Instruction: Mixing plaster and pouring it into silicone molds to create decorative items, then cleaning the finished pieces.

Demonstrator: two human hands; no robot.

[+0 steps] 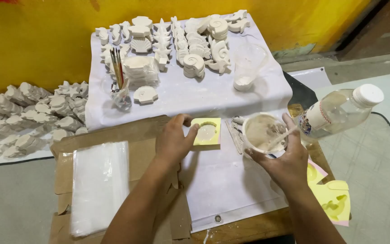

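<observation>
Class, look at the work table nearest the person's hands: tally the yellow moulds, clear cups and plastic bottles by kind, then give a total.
Yellow moulds: 3, one under the left hand at, two at the right
Clear cups: 3, one in the right hand at, others
Plastic bottles: 1
Total: 7

Even, fairly bright light, seemingly from overhead, falls on the white cloth (231, 95); soft shadows sit beneath the hands (173, 140). Focus is sharp centrally, with slight wide-angle bending at the edges.
</observation>
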